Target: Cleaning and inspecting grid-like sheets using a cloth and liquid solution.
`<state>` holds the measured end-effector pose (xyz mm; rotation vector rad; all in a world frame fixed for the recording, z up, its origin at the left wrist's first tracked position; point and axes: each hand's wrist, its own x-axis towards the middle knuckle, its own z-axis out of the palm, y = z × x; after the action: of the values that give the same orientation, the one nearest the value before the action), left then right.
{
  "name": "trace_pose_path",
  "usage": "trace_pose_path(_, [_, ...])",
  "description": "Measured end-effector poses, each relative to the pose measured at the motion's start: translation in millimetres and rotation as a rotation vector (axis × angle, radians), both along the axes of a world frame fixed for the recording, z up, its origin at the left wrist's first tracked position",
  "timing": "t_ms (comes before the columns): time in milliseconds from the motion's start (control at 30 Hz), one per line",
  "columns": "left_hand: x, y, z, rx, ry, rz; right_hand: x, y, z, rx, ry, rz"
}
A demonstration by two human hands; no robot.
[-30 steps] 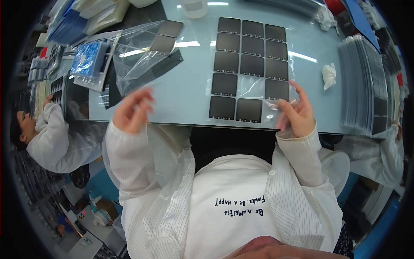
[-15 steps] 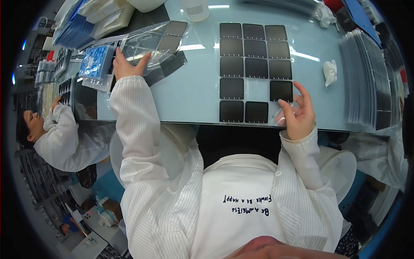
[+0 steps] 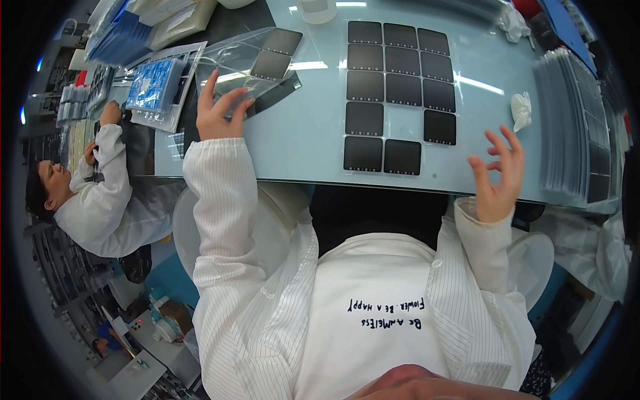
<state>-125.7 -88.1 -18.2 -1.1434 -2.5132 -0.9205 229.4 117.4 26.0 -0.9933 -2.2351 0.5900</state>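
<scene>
Dark, square, glossy panels (image 3: pixel 365 85) lie in a grid of several rows on the glass-topped table, with a gap in the middle column. A separate-looking darker panel (image 3: pixel 440 127) sits at the right of that gap. My right hand (image 3: pixel 499 177) hovers at the table's front edge, right of the grid, fingers spread and holding nothing. My left hand (image 3: pixel 223 112) is at the near edge of a clear plastic sheet (image 3: pixel 230 57), fingers apart; whether they touch it is hard to tell. Two dark panels (image 3: pixel 270 65) show at the sheet's right end.
A blue-wrapped pack (image 3: pixel 157 85) lies left of my left hand. Clear-sleeved panels (image 3: pixel 567 127) stand stacked at the right. Crumpled white tissue (image 3: pixel 521 111) lies beside them. A plastic cup (image 3: pixel 316 10) stands at the back. A co-worker (image 3: pixel 93 200) sits at the left.
My right hand has moved right, off the darker panel, and a thin clear film beneath it no longer shows. My left hand has drawn away from the blue pack. The co-worker's hand has risen.
</scene>
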Motion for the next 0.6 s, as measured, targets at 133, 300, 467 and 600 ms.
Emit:
trace_pose_path(133, [20.7,-5.8,28.2,0.252,0.073,-0.121,13.6,-4.4,12.4,-0.304,0.245,0.183])
trace_pose_path(300, [71.3,-5.7,73.3,0.293,0.2,-0.451,-39.7,-35.4,25.4,-1.05,0.398,0.596])
trace_pose_path(467, [118.9,-17.0,92.8,0.276,0.372,-0.619,-86.0,-54.0,24.0,-1.66,0.609,0.56])
trace_pose_path(600, [130.6,-24.1,87.3,0.111,0.243,-0.669,-87.6,-54.7,38.0,-1.534,0.754,0.572])
